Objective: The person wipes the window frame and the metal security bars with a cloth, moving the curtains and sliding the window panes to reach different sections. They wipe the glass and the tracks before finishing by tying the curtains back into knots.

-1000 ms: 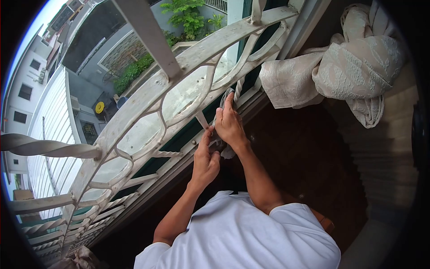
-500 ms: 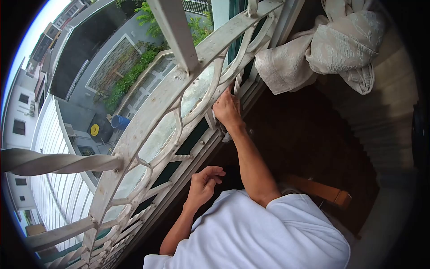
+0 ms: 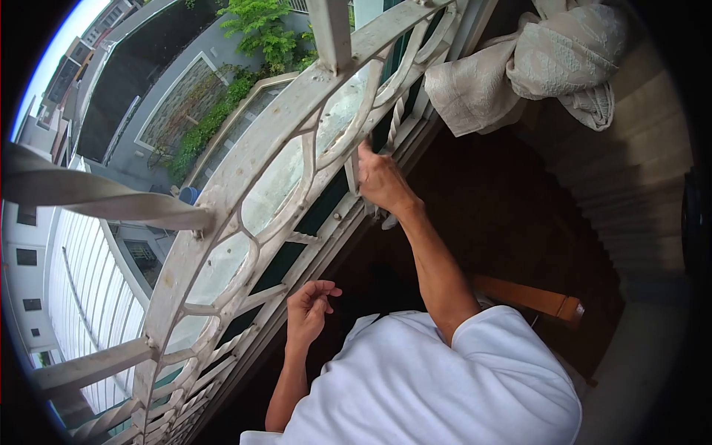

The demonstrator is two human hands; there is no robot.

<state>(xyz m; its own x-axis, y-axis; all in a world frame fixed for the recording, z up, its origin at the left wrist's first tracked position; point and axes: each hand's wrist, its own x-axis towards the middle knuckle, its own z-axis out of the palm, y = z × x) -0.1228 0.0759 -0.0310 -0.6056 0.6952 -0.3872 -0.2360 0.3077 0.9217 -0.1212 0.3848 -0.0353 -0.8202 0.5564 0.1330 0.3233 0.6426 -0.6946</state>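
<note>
My right hand (image 3: 386, 179) is closed at the inner side of a white metal window grille (image 3: 256, 137), beside one of its bars. A small greyish bit of material shows just below this hand, but what the fingers grip is hidden. Lower down, my left hand (image 3: 308, 305) is raised near the window frame (image 3: 302, 268), with its fingers curled and nothing visible in them. It does not touch the grille.
A knotted beige curtain (image 3: 567, 55) hangs at the upper right. Below it, a brown wooden piece (image 3: 530, 298) sticks out near my right elbow. Twisted bars (image 3: 96, 194) project at the left. Outside are plants (image 3: 259, 33) and a white ribbed roof (image 3: 93, 297).
My right hand has moved slightly down along the grille. My left hand has shifted to the left, still curled. The view has moved a little, with less of the blue barrel outside showing.
</note>
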